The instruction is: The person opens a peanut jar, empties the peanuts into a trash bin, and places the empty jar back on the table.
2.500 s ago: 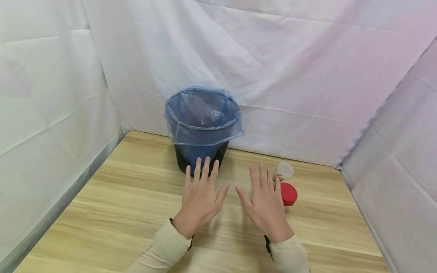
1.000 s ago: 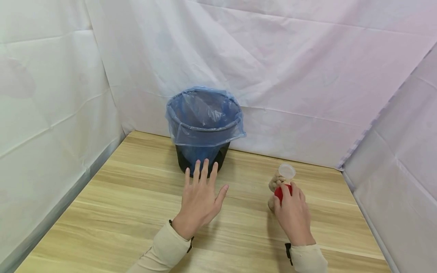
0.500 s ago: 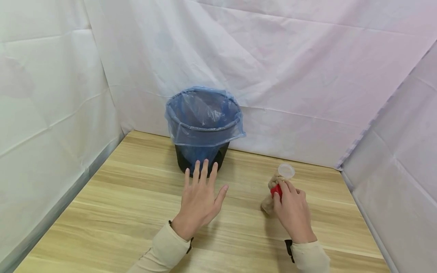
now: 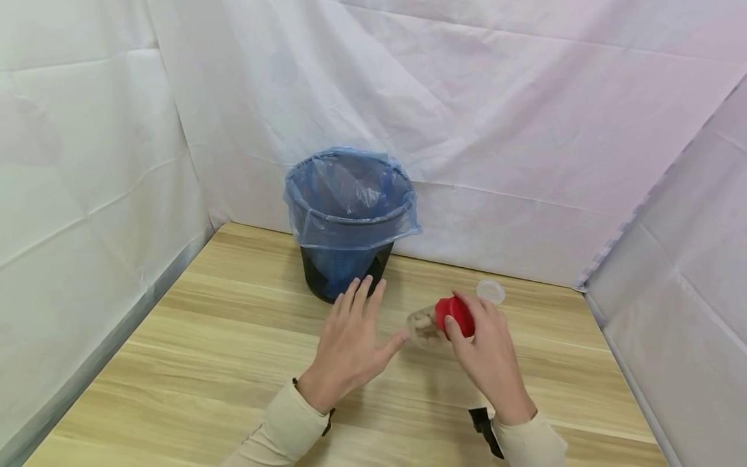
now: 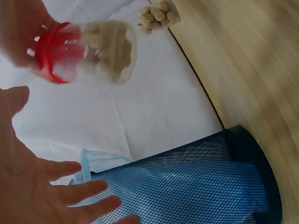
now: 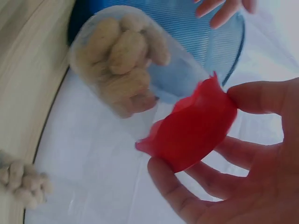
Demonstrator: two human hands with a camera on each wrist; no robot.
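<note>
My right hand [image 4: 493,347] grips the red lid [image 4: 456,318] of a clear jar, thumb and fingertips around its rim. The jar [image 4: 421,327] is tilted on its side off the table, base toward my left hand, with several peanuts [image 6: 128,56] inside, as the right wrist view shows. My left hand [image 4: 353,347] has its fingers spread and holds nothing; its thumb is close to the jar's base, and whether they touch I cannot tell. A second clear container of peanuts [image 5: 159,16] stands beyond my right hand; the head view shows mainly its clear lid [image 4: 490,292].
A dark mesh wastebasket [image 4: 315,279] with a blue bag [image 4: 350,230] over its rim stands at the table's back, just beyond my left fingertips. White cloth [image 4: 513,130] hangs behind the wood-grain table [image 4: 222,337] and at both sides.
My right hand went to the red-lidded jar, took hold of the lid, tilted the jar and lifted it leftward. My left hand shifted slightly right. The second container stayed in place.
</note>
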